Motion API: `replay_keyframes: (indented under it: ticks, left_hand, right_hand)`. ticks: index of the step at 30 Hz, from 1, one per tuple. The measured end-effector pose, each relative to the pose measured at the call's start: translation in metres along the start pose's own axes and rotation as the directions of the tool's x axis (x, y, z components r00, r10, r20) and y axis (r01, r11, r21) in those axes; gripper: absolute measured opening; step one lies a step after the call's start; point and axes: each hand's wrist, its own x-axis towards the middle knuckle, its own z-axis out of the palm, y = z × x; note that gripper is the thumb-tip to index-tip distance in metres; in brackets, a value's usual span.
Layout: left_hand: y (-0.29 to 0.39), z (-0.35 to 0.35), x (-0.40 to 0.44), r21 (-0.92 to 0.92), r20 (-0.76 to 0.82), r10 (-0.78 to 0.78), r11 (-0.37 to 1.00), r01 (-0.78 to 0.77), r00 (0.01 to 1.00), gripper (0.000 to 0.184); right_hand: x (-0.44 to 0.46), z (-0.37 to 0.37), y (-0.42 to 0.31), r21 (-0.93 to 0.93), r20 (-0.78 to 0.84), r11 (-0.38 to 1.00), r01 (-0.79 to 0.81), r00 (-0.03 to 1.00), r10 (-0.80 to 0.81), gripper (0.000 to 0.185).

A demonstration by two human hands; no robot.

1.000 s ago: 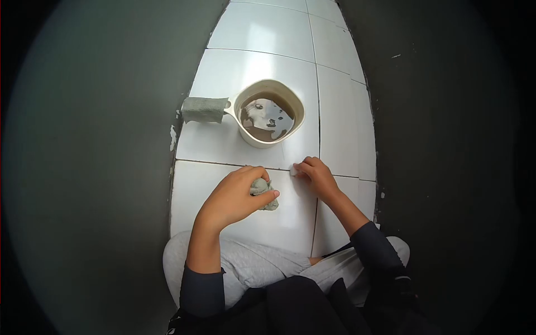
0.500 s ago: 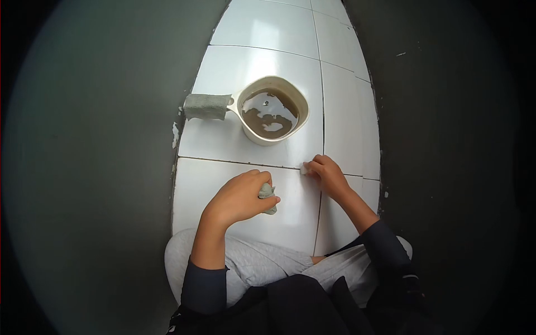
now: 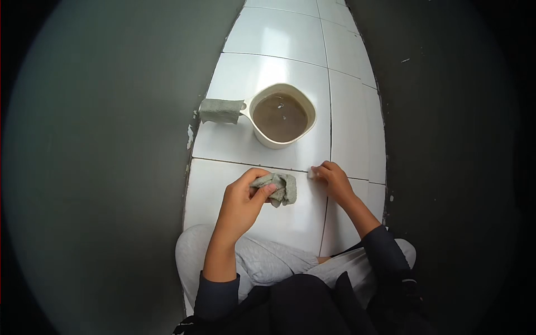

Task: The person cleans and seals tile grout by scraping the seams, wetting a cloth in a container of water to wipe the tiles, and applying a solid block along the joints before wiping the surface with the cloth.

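Note:
Crumpled grey-green cloth (image 3: 288, 188) is gripped in my left hand (image 3: 239, 200), thumb on top, just above the white tiles. My right hand (image 3: 337, 183) is closed in a pinch on a small white piece (image 3: 311, 173) whose kind I cannot make out. That piece is at the dark grout line between tiles. Beyond both hands stands a cream water dipper (image 3: 272, 143) holding murky brownish water (image 3: 279, 118). Its handle points left and is covered by a second grey-green cloth (image 3: 221, 110).
White floor tiles (image 3: 268, 72) run away from me in a narrowing strip, with dark grout lines between them. Dark grey walls (image 3: 111, 139) rise on both sides, with chipped paint near the left edge. My crossed legs in light grey trousers (image 3: 268, 259) are close below my hands.
My left hand has turned and lifted the cloth, which now shows more, spread above the fingers. The right hand stays pinched near the grout line. The view has shifted slightly.

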Motion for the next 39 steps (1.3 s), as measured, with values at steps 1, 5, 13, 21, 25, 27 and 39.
replay_keyframes:
  ticks: [1,5,13,21,25,27,39]
  left_hand:
    - [-0.001,0.005,-0.006,-0.038,-0.094,0.025,0.999,-0.028,0.995,0.023]
    - [0.011,0.006,-0.01,0.524,0.025,0.214,0.829,-0.195,0.976,0.032]
    - [0.004,-0.013,-0.012,0.222,0.182,-0.173,0.966,0.131,0.968,0.017]
    - [0.002,-0.004,0.0,-0.336,0.013,-0.212,0.919,0.204,0.977,0.019]
    - [-0.008,-0.013,-0.001,-0.058,0.136,-0.261,0.961,0.271,0.956,0.019]
    - [-0.002,-0.008,-0.001,0.061,0.153,-0.246,0.969,0.24,0.957,0.023]
    - [-0.01,-0.006,0.01,0.22,0.198,-0.303,0.94,0.259,0.932,0.024]
  right_hand:
    - [-0.008,-0.008,0.01,-0.008,0.013,0.999,-0.037,0.999,0.038,0.021]
    - [-0.002,0.001,0.004,-0.01,-0.031,0.999,-0.031,0.999,0.03,0.025]
    - [0.016,0.012,-0.015,-0.028,0.0,0.999,0.044,0.999,-0.044,0.02]
    - [0.027,0.03,-0.036,0.043,-0.074,0.999,0.028,0.997,-0.025,0.021]
    - [0.032,0.032,-0.036,0.047,-0.059,0.992,0.116,0.992,-0.113,0.023]
    - [0.017,0.01,-0.008,-0.025,0.043,0.997,0.067,0.997,-0.066,0.023]
    - [0.03,0.029,-0.03,0.025,-0.024,0.994,0.11,0.994,-0.11,0.025]
